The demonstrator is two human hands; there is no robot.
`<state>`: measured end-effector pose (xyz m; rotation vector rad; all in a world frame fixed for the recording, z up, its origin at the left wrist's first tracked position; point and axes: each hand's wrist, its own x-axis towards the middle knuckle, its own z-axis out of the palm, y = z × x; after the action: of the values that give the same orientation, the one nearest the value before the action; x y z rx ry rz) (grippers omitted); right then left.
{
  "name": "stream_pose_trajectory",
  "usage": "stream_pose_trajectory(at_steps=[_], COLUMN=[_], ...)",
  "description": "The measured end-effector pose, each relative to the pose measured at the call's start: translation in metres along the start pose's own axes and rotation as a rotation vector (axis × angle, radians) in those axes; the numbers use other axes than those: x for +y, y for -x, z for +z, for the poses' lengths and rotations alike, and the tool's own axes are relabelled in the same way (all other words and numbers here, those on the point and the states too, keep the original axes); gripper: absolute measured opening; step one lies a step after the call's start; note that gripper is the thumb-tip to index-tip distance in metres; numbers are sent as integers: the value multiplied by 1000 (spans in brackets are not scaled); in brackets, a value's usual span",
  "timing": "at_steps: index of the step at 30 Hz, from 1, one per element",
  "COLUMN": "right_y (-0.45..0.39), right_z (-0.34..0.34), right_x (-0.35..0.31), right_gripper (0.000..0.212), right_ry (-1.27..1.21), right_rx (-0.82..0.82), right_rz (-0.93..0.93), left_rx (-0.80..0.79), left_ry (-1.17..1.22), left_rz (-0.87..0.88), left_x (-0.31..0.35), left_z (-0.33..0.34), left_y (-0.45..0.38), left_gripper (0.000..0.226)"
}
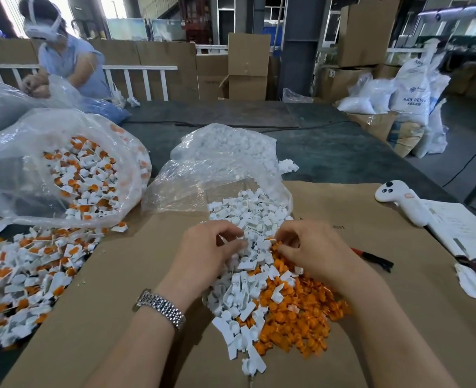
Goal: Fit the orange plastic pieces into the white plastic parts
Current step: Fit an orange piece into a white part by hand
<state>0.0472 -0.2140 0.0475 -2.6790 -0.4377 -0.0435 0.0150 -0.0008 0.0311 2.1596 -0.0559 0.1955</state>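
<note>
A heap of loose white plastic parts [239,298] lies in front of me on brown cardboard, spilling from a clear bag [220,175]. Beside it on the right lies a pile of small orange plastic pieces [298,312]. My left hand [206,250] is over the top of the white heap, its curled fingers pinching a white part [232,240]. My right hand [312,250] is at the top of the orange pile, fingertips pinching an orange piece [278,245]. The two hands are close together, a few centimetres apart.
Fitted white-and-orange parts [26,270] are heaped at the left, with more in a clear bag [71,169]. A white controller [402,200], papers [463,228] and a dark tool [374,257] lie at the right. Another person [66,57] works at the far left.
</note>
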Motion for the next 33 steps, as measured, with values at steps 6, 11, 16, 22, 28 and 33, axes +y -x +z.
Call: stream_pose_trajectory(at_steps=[6,11,16,22,28,33], right_y=[1,1,0,-1,5,12], right_z=[-3,0,1,2,-9,-16], right_x=[2,2,2,-2,-7,-18], right_gripper=[12,10,10,17,11,6], right_ry=[-143,-241,-284,-271,-635,-997], right_rx=[84,71,122,172,241,85], right_rz=[20,1,21,44,40,-80], left_rx=[-18,-110,-140,-147,-214,-238], left_ry=[285,498,734,839,1027,1078], left_rz=[-101,-153,-193,-236,-280,-234], left_x=[11,7,6,7,9,13], left_z=[-6,-12,-12,-10,-12,-11], left_y=[5,4,2,0,0,2], left_gripper=[13,16,24,24,31,29])
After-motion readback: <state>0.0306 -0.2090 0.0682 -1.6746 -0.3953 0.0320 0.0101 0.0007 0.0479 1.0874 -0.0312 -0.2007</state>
